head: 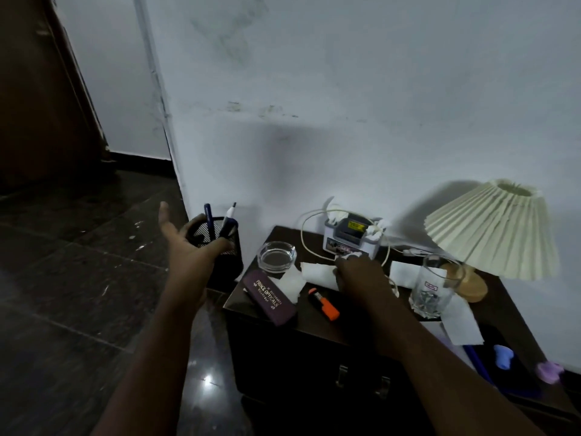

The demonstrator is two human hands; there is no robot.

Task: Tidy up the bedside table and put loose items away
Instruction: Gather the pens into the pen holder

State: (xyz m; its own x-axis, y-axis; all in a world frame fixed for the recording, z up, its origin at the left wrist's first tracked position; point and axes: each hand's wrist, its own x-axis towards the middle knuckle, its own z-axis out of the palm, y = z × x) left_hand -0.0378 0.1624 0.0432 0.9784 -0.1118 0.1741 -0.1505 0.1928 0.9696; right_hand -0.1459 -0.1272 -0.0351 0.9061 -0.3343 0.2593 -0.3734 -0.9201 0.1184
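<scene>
Bedside table [314, 325]: cluttered dark top, right of open floor.
Left hand [185, 247] grips mesh pen holder [220, 247] off the table's left edge, thumb raised. Right hand [358, 272] curled, pinching white tissue [317, 273] mid-table; lighter [323, 303] near front edge.

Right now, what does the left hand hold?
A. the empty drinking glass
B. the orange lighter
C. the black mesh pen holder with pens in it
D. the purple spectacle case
C: the left hand wraps its fingers around the black mesh pen holder, held beside the table's left edge, while the orange lighter, the drinking glass and the purple spectacle case all lie untouched on the bedside table.
</scene>
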